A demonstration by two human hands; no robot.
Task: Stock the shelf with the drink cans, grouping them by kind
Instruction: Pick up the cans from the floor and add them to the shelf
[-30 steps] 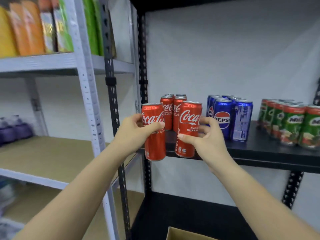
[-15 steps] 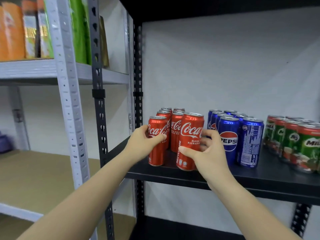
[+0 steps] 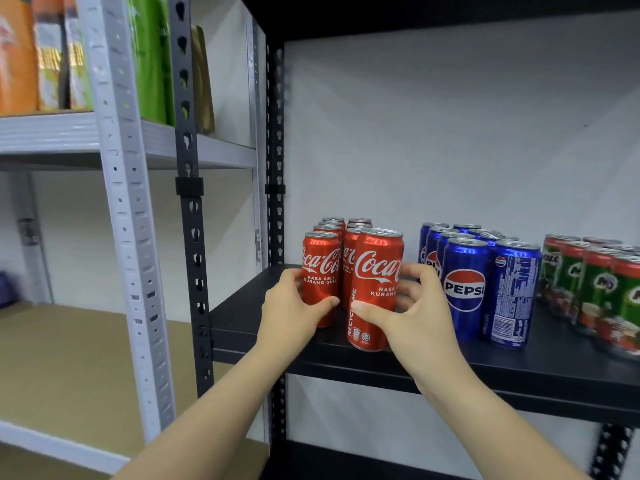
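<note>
— What fills your view, biggest first?

— I see a black shelf (image 3: 450, 370) on black slotted posts, with a white wall behind it. To its left stands a grey-white rack (image 3: 128, 216) with bare brown boards; its upper level carries blurred orange and green packets (image 3: 149, 57), whose print I cannot read.

— And on the black shelf?

— Three groups of cans, each kept to its kind. At the far right are green Milo cans (image 3: 595, 285) with red tops, their name only partly legible. In the middle are blue Pepsi cans (image 3: 464, 289); the front one shows the round logo and "PEPSI", while its neighbour shows a back panel of small print that is too fine for me to read. At the left are red Coca-Cola cans (image 3: 346, 230) in two rows running back to the wall.

— Where are my hands?

— Both are on the two front Coca-Cola cans, which stand upright on the shelf near its front edge. My left hand (image 3: 294, 306) curls around the left can (image 3: 320, 277), which reads "RASA ASLI KURANG GULA". My right hand (image 3: 412, 310) wraps the right can (image 3: 377, 289), thumb across its front, fingers behind. That can stands a little forward of the left one and reads "Coca-Cola", "RASA", "KURANG" and, vertically, "RECYCLE ME".
</note>
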